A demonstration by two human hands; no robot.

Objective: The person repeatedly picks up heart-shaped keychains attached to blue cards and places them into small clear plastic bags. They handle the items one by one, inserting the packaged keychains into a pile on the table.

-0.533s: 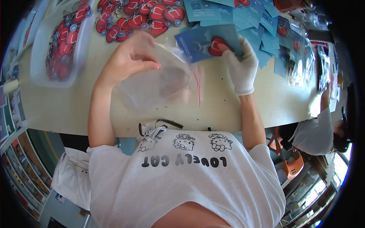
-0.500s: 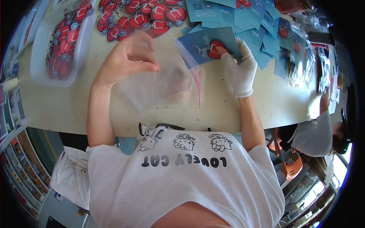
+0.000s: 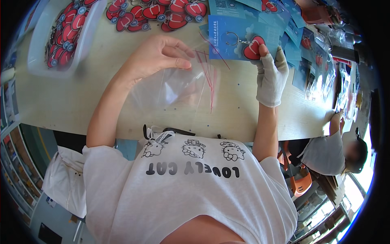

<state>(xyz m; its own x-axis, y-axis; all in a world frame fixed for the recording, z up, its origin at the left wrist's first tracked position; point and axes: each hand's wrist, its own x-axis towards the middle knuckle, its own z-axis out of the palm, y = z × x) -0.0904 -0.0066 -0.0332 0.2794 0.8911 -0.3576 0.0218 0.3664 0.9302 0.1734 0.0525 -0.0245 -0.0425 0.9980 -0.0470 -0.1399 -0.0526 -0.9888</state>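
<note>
My left hand (image 3: pixel 159 55) is bare and pinches the upper edge of a clear plastic bag (image 3: pixel 174 87) with a red seal strip, held just above the pale table (image 3: pixel 81 97). My right hand (image 3: pixel 271 75) wears a white glove and holds a blue backing card (image 3: pixel 227 38) with a metal ring and a red heart-shaped keychain (image 3: pixel 252 48) on it. The card is up and to the right of the bag's open end, apart from it.
A white tray (image 3: pixel 87 38) of red keychains stands at the far left. Several loose red keychains (image 3: pixel 162 12) lie along the far edge. Blue cards (image 3: pixel 300 49) and packed bags spread to the right. Another person (image 3: pixel 331 148) works at the right end.
My left hand has lifted the bag's edge and shifted it right. My right hand has raised the card with the keychain higher and more upright.
</note>
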